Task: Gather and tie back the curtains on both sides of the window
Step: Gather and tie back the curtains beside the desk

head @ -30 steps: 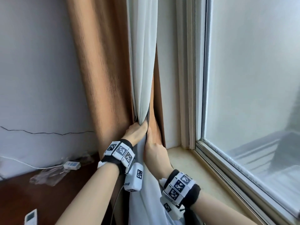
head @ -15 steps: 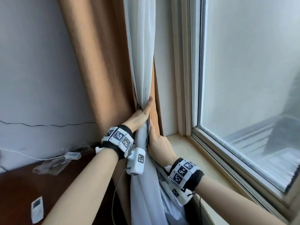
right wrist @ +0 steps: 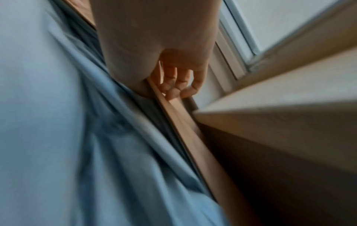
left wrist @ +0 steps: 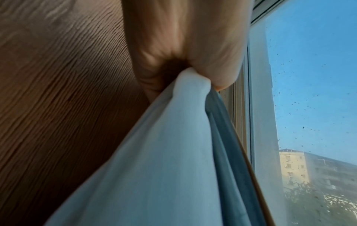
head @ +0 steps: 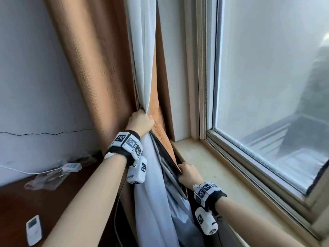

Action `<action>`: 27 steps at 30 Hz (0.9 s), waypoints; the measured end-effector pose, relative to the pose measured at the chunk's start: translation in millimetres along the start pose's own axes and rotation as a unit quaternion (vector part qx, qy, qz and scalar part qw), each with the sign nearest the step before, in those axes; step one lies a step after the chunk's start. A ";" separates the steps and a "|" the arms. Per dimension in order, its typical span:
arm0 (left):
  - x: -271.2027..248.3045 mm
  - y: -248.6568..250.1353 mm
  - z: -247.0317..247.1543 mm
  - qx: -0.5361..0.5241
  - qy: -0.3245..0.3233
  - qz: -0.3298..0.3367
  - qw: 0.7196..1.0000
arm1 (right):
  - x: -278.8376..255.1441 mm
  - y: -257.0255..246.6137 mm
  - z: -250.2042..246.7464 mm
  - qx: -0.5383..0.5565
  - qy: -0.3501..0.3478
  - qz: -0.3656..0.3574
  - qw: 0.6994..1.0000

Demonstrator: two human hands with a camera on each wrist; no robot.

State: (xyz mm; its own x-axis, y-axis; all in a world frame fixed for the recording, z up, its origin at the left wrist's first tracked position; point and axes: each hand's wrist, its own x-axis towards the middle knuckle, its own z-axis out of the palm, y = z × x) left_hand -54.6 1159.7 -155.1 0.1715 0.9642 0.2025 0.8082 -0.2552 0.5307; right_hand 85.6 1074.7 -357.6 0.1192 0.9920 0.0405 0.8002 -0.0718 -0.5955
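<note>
A brown curtain (head: pixel 99 65) hangs at the left of the window (head: pixel 277 72), with a white sheer curtain (head: pixel 142 56) gathered in front of it. My left hand (head: pixel 140 122) grips the bunched sheer at about sill height; in the left wrist view the white cloth (left wrist: pixel 173 152) runs out of my left hand (left wrist: pixel 193 58). Lower and to the right, my right hand (head: pixel 188 172) holds the brown curtain's edge (head: pixel 165 139) beside the sill. In the right wrist view my fingers (right wrist: pixel 179 85) curl over that brown edge (right wrist: pixel 185 125). No tie-back is in view.
A beige window sill (head: pixel 219 172) runs right of the hands under the window frame (head: pixel 201 68). At the left stands a dark wooden surface (head: pixel 35 202) with a white remote (head: pixel 33 229), a white adapter with cable (head: pixel 71 166) and clear plastic wrap (head: pixel 48 180).
My left hand has closed round the sheer curtain and stays high. My right hand has dropped lower and to the right, pulling the brown curtain's edge out with it.
</note>
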 end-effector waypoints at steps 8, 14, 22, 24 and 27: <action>13.5 -10.5 -2.3 0.039 0.029 0.000 0.999 | -23.7 21.4 39.0 -0.115 -0.034 0.049 0.992; 34.3 -15.3 -3.3 0.056 0.045 -0.007 0.997 | -66.0 44.4 22.2 -0.132 0.071 0.082 0.985; 35.4 4.9 7.7 0.038 0.029 0.019 0.999 | -117.8 4.5 67.8 -0.100 0.026 0.127 0.986; 33.9 8.8 12.1 0.033 0.024 0.027 0.999 | -112.9 15.6 96.1 -0.009 0.004 0.201 0.980; 30.9 9.8 16.9 0.029 0.028 0.041 0.998 | -108.3 38.6 128.7 0.073 -0.062 0.270 0.958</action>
State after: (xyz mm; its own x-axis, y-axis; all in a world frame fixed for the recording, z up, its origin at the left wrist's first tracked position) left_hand -31.9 1188.1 -157.5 0.2082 0.9343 0.2894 0.8248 -0.3267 0.4615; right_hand 27.9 977.8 -488.2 0.4146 0.8196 -0.3955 0.5498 -0.5719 -0.6088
